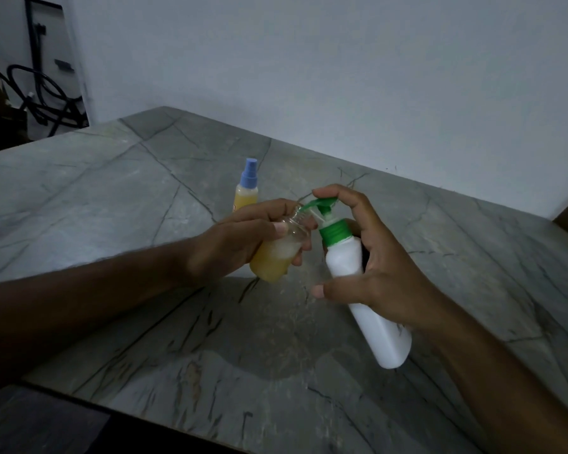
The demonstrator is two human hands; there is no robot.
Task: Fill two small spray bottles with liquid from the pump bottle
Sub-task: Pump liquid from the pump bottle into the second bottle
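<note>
Pump spout held at an open bottle's mouth above the counter

The uncapped spray bottle (276, 253) (part-filled, yellow) is gripped by the left hand (240, 244); the white pump bottle (368, 290) is clasped by the right hand (384, 263), forefinger on the green pump head (322, 204); a capped spray bottle (247, 188) stands toward the counter's (112, 198) far edge

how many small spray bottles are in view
2: an open spray bottle held tilted in the left hand at the pump nozzle, and a blue-capped spray bottle standing on the table behind it.

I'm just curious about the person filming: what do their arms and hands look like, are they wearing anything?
Both forearms are bare, with no sleeves in view. The left hand and right hand show no gloves, rings, watch or bracelet. Fingernails look short and unpainted.
</note>
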